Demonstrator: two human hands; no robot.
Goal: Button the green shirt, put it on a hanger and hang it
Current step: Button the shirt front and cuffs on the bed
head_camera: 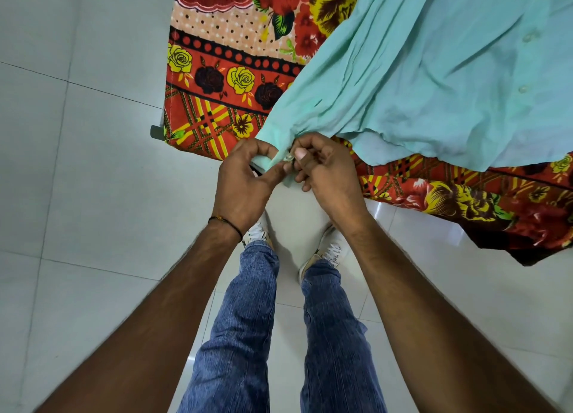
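Note:
The light green shirt (pixel 434 71) lies spread on a flowered cloth at the upper right, its front row of small buttons (pixel 523 89) running up the right side. One sleeve trails down to the cloth's near edge, where both hands meet on its cuff (pixel 280 161). My left hand (pixel 245 176) pinches one flap of the cuff. My right hand (pixel 322 170) pinches the other flap, thumb pressed beside a small cuff button (pixel 290 157). No hanger is in view.
A red, orange and yellow flowered cloth (pixel 223 80) covers a raised surface and hangs over its near edge. White floor tiles (pixel 77 164) lie to the left and below. My legs in blue jeans and white shoes (pixel 328 248) stand right under the hands.

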